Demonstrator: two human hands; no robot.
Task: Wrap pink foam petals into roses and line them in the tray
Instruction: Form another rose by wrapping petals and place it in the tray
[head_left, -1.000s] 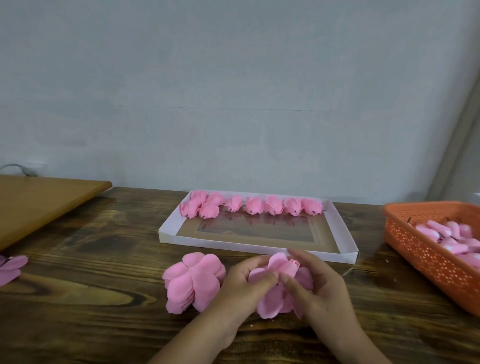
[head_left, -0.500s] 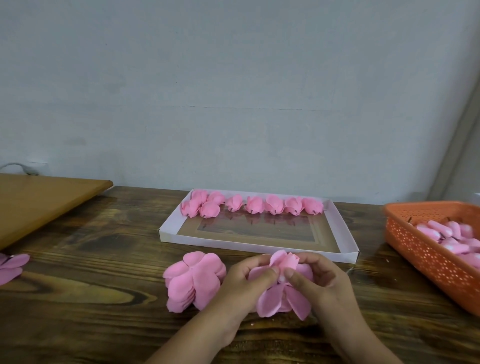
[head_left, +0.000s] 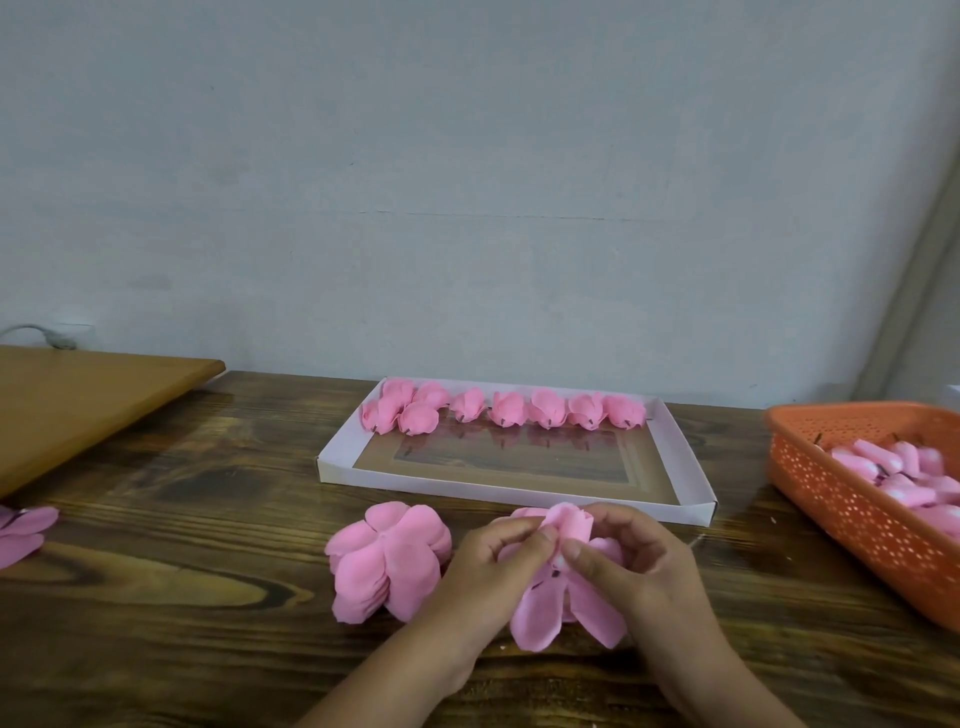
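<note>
My left hand (head_left: 488, 566) and my right hand (head_left: 636, 566) both pinch a pink foam petal piece (head_left: 550, 608) just above the wooden table, its upper petals folded up between my fingertips and its lower petals hanging loose. A stack of flat pink petal pieces (head_left: 387, 558) lies just left of my left hand. Beyond my hands sits a shallow white tray (head_left: 685, 467). Several finished pink roses (head_left: 506, 409) line its far edge.
An orange perforated basket (head_left: 841, 499) with several pink pieces stands at the right. More pink petals (head_left: 23, 532) lie at the left edge. A lighter wooden board (head_left: 78, 400) sits at the back left. The grey wall runs close behind the tray.
My fingers have worked the piece: the upper petals are folded tighter together at the top, and two lower petals now hang free below my fingertips. Both hands stayed in place.
</note>
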